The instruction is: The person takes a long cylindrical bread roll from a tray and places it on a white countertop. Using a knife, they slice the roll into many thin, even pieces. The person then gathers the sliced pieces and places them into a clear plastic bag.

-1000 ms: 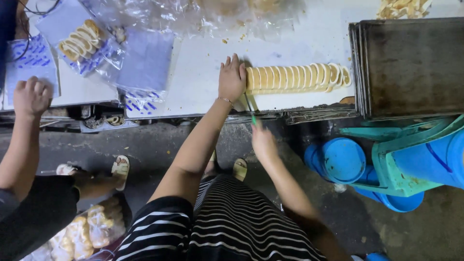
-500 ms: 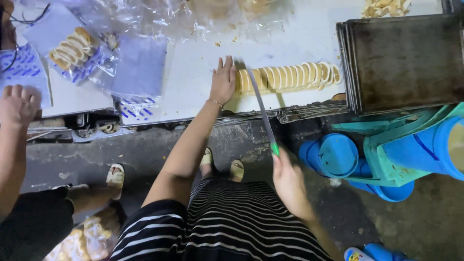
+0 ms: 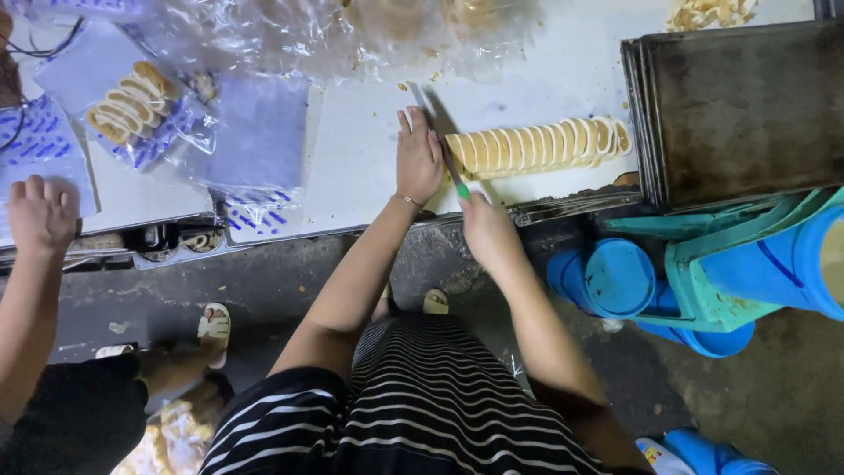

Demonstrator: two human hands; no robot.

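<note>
A row of pale sliced cake rounds [image 3: 536, 145] lies on the white table [image 3: 360, 167]. My left hand [image 3: 418, 158] rests flat on the table, pressed against the left end of the row. My right hand [image 3: 485, 230] holds a long knife [image 3: 437, 132] by its green handle. The blade runs up along the left end of the slices, right beside my left hand's fingers.
Dark stacked baking trays [image 3: 738, 110] sit at the right. Clear bags, one with slices [image 3: 127, 101], lie at the left with crumpled plastic wrap [image 3: 334, 35] behind. Another person's hand [image 3: 40, 215] rests on the table's left edge. Blue buckets [image 3: 620, 277] stand below right.
My right hand rose from below the table edge and brought the knife in against the left end of the slice row. My left hand stayed at that end.
</note>
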